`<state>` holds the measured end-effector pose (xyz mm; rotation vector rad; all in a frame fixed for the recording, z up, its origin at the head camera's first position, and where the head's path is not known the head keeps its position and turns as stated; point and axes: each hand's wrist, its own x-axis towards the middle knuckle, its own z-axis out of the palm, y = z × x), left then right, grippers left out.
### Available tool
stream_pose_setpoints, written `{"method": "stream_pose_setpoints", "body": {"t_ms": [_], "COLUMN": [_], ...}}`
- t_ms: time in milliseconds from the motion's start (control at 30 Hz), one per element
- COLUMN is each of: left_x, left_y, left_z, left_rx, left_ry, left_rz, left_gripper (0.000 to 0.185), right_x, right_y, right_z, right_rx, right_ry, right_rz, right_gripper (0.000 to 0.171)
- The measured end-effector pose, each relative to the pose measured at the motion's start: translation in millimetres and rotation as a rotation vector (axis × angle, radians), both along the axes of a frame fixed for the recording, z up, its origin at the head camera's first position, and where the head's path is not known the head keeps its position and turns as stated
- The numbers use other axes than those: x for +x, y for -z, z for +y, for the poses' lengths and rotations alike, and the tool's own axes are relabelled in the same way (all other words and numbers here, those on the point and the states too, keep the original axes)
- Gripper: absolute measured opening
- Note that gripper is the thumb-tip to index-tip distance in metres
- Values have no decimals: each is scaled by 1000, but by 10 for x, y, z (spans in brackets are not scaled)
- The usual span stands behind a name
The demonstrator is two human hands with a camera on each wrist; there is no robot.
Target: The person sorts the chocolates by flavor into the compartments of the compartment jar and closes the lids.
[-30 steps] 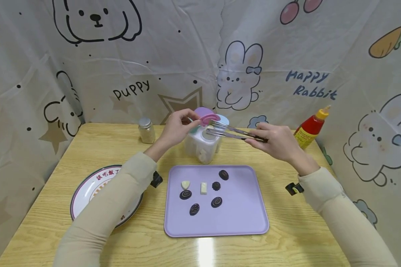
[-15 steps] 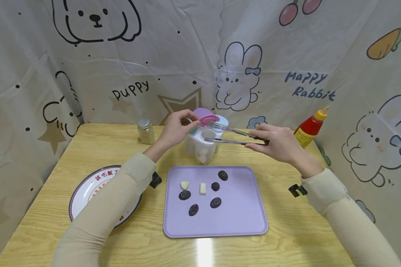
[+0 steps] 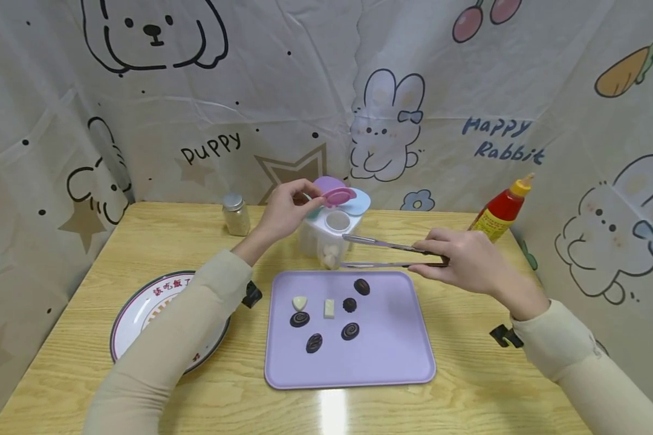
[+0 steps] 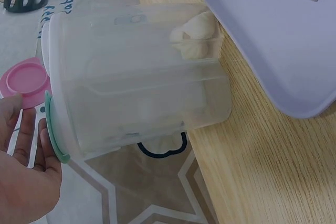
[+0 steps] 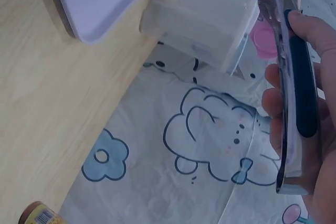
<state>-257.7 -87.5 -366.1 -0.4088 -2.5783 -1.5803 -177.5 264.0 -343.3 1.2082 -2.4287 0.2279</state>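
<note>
A clear plastic container with pastel flip lids stands behind the purple tray; white pieces lie inside it. My left hand pinches the raised pink lid, which also shows in the left wrist view. My right hand grips metal tongs with their tips spread and empty, just in front of the container, over the tray's far edge. The right wrist view shows the tongs with the container beyond. Several dark and white chocolates lie on the tray.
A patterned plate sits at the left, partly under my left forearm. A small glass shaker stands at the back left and a red sauce bottle at the back right. Cartoon-printed cloth walls the table on three sides.
My right hand has drawn the tongs back from the container's opening and lowered them toward the tray's far edge, the tips spreading apart. My left hand still holds the pink lid up.
</note>
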Motion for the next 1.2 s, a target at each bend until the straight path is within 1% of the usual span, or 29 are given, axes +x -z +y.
{"method": "stream_pose_setpoints", "body": {"t_ms": [167, 300, 467, 533, 667, 800, 867, 1033, 1200], "left_x": [-3, -5, -1, -5, -10, -10, -8, 2, 7], "left_y": [4, 2, 2, 9, 14, 13, 13, 10, 9], "left_z": [0, -1, 0, 0, -2, -4, -4, -3, 1], "left_rx": [7, 5, 2, 7, 11, 4, 3, 3, 3], "left_ry": [1, -3, -3, -3, -4, -5, -6, -4, -4], "left_rz": [4, 4, -5, -6, 4, 6, 3, 5, 5], "left_gripper": [18, 18, 18, 18, 18, 18, 18, 18, 19], "right_x": [86, 131, 180, 190, 192, 181, 175, 159, 149], "right_y": [114, 235, 380, 435, 522, 570, 586, 613, 626], "right_z": [-35, -86, -144, -165, -202, -232, -250, -322, -381], "right_rx": [43, 92, 157, 171, 190, 210, 225, 248, 256], "right_ry": [-31, -28, -8, -17, -31, -21, -19, -31, -41], "right_rz": [-40, -94, -179, -201, -221, -240, -233, -212, -229], "right_gripper": [72, 65, 44, 36, 27, 25, 25, 25, 24]}}
